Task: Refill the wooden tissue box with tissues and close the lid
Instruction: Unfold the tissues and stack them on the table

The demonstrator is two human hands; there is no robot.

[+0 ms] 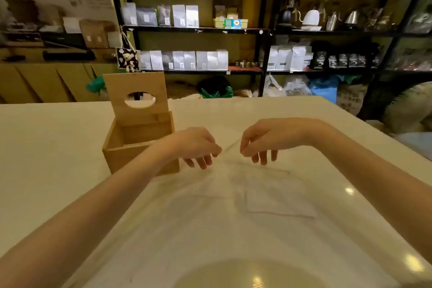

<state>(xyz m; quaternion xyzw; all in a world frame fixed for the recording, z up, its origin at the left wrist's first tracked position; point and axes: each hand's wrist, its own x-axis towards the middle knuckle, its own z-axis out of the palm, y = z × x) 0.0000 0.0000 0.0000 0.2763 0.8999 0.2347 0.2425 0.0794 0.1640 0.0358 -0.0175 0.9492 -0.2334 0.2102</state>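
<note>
Tissue (230,147) pinched taut, crosswise, between left hand (196,145) and right hand (264,138) fingers.

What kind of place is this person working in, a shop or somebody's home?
Most likely a coffee shop or coffee retailer. Black shelves behind the table hold rows of white and dark bags with small labels, and gooseneck kettles stand on the right. Sacks lie on the floor.
</note>
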